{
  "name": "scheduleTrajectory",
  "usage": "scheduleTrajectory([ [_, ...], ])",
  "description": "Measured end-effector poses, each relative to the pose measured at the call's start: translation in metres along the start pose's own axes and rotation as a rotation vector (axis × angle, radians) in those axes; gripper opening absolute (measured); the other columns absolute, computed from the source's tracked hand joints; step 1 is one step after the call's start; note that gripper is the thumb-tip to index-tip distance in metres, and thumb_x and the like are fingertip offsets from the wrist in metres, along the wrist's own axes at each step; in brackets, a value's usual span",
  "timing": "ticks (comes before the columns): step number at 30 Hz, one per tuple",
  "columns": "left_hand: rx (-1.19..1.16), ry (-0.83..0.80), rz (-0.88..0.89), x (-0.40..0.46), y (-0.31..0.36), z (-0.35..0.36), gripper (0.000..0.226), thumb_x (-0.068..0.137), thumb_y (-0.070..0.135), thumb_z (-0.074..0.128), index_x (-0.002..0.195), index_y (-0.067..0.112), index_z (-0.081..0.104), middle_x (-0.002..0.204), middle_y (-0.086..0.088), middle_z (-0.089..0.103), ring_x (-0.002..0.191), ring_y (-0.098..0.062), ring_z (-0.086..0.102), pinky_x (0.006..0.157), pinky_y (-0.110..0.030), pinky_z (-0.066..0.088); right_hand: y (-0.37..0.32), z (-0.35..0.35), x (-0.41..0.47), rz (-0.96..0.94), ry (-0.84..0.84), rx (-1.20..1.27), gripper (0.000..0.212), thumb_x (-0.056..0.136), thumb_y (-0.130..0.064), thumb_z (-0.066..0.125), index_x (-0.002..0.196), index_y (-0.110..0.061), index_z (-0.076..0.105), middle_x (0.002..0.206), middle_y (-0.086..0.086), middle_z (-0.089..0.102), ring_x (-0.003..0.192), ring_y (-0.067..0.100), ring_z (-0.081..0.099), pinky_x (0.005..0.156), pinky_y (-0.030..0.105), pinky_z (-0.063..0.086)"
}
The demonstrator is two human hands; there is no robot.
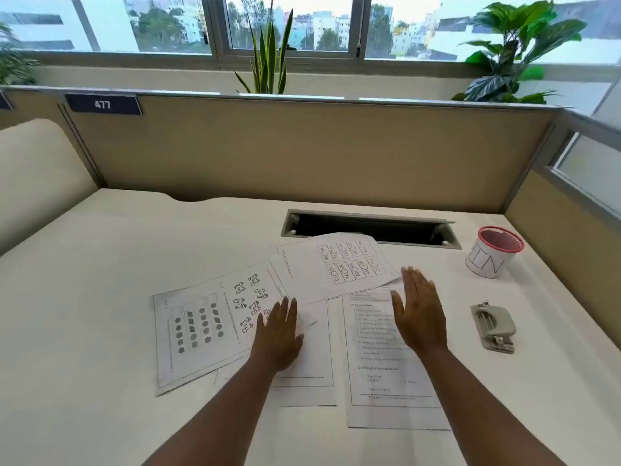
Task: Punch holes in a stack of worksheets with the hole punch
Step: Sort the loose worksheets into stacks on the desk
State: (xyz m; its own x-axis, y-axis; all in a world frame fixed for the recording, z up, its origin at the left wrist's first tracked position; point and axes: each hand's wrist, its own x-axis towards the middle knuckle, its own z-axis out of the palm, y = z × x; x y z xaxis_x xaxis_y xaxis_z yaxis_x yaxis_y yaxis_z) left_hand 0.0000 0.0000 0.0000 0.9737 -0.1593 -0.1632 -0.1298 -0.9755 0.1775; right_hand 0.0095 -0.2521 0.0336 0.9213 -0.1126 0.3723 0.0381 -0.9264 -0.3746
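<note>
Worksheets [208,317] lie scattered and overlapping across the middle of the white desk [84,297] — not squared into a stack. The left hand [277,334] lies flat on them, fingers straight, gripping nothing. The right hand [420,314] is over a text sheet, fingers straight and released too. Well to the right sits the grey hole punch [493,327], untouched — behind it, a red-rimmed mesh cup [494,252].
</note>
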Motion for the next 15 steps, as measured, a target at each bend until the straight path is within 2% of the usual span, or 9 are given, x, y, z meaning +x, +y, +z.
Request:
scheduleTrajectory([
  [4,0.046,-0.073,-0.049,-0.001,-0.006,0.013,0.067,0.098,0.042,0.026,0.148,0.012,-0.008,0.159,-0.007,-0.009,0.147,-0.024,-0.004,0.118,-0.047,0.005,0.006,0.016,-0.019,0.021,-0.240,-0.014,0.048,0.097,-0.031,0.038,0.141,-0.012,0.035,0.150,0.007,0.036,0.142,0.019,0.026,0.118,0.031,0.014],
  [8,0.084,-0.076,-0.040,0.005,-0.008,0.015,0.066,0.097,0.046,0.024,0.149,0.013,0.000,0.160,-0.006,-0.003,0.147,-0.024,-0.001,0.118,-0.046,0.008,0.011,0.027,-0.027,0.043,-0.415,-0.025,0.047,0.098,-0.035,0.033,0.141,-0.017,0.036,0.150,0.000,0.036,0.142,0.013,0.026,0.116,0.028,0.018],
  [11,0.098,-0.052,-0.027,0.008,-0.009,0.016,0.063,0.097,0.047,0.026,0.148,0.015,0.009,0.160,-0.005,0.005,0.147,-0.024,0.006,0.117,-0.046,0.014,0.011,0.032,-0.030,0.055,-0.471,-0.034,0.047,0.098,-0.036,0.032,0.140,-0.018,0.037,0.150,-0.002,0.036,0.140,0.012,0.028,0.114,0.027,0.022],
  [15,0.081,-0.009,-0.009,0.011,-0.013,0.014,0.057,0.098,0.040,0.029,0.147,0.015,0.016,0.158,-0.003,0.013,0.146,-0.022,0.015,0.114,-0.042,0.022,0.008,0.033,-0.028,0.067,-0.441,-0.044,0.043,0.098,-0.035,0.034,0.136,-0.018,0.044,0.147,0.000,0.040,0.137,0.015,0.033,0.111,0.028,0.027],
])
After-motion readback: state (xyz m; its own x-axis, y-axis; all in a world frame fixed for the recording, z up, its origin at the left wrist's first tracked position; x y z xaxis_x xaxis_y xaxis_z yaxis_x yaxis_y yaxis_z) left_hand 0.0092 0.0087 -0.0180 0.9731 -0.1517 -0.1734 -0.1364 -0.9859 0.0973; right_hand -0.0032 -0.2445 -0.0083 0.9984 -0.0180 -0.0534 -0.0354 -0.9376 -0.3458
